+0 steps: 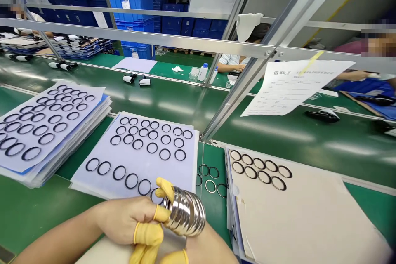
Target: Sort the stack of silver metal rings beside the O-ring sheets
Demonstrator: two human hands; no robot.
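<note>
1. Left hand (pixel 126 220), in yellow finger cots (pixel 148 234), grips a stack of shiny metal rings (pixel 185 211) over a green conveyor belt (pixel 37 210)
2. Right hand (pixel 208 249) meets the stack at the frame's lower edge, its grip impossible to tell
3. Black rings (pixel 165 154) lie in rows on a white sheet (pixel 185 169) just beyond

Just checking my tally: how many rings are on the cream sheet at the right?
9 rings, all on the cream sheet: five in the back row and four in the row just in front of it. None looks hidden.
</note>
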